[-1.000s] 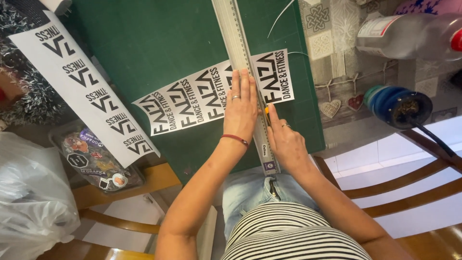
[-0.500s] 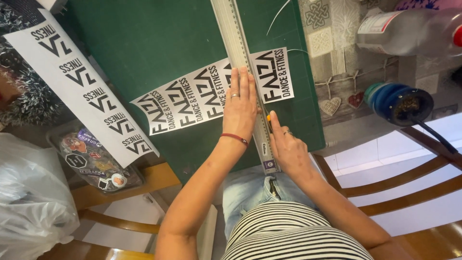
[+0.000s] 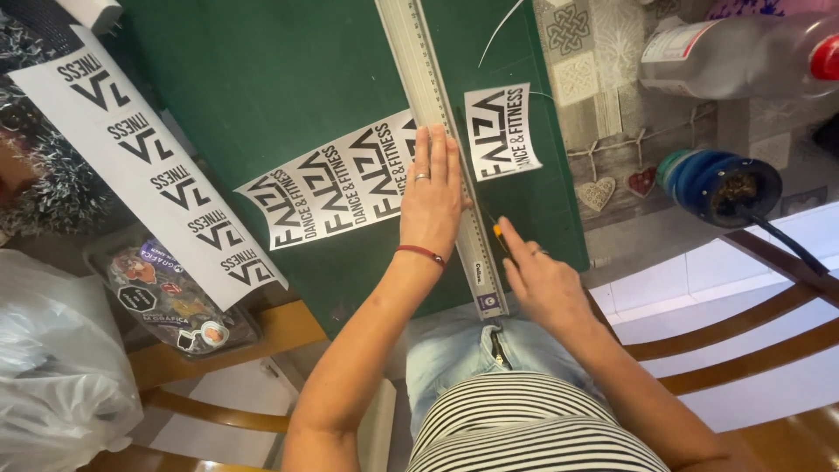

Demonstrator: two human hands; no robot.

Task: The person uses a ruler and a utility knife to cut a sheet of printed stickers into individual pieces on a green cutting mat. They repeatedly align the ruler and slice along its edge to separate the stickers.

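- Right hand (image 3: pixel 546 284) clenched around a small craft knife (image 3: pixel 500 238), orange tip showing, blade against the right edge of the metal ruler (image 3: pixel 441 140).
- Left hand (image 3: pixel 432 197) laid flat, fingers extended, grasping nothing; pressed the ruler and the printed strip (image 3: pixel 336 185) down onto the green cutting mat (image 3: pixel 288 87).
- Cut judged nearly or fully finished: knife sat near the ruler's lower end, below the print.
- One printed piece (image 3: pixel 501 131) lay separated, right of the ruler, a green gap between it and the strip.
- Several repeats remained uncut on the strip, left of the ruler, part of it under the palm.
- Second long printed strip (image 3: pixel 144 166) lay untouched along the mat's left edge, overhanging a sticker sheet (image 3: pixel 170 297).
- Mat's near edge close to the lap; little travel left for the blade on that side.
- Right mat edge just beyond the cut piece; blue spool (image 3: pixel 718 185) and clear bottle (image 3: pixel 743 57) well apart on the patterned tablecloth (image 3: pixel 603 52).
- Bare mat further up on both sides of the ruler; room for shifting the strip.
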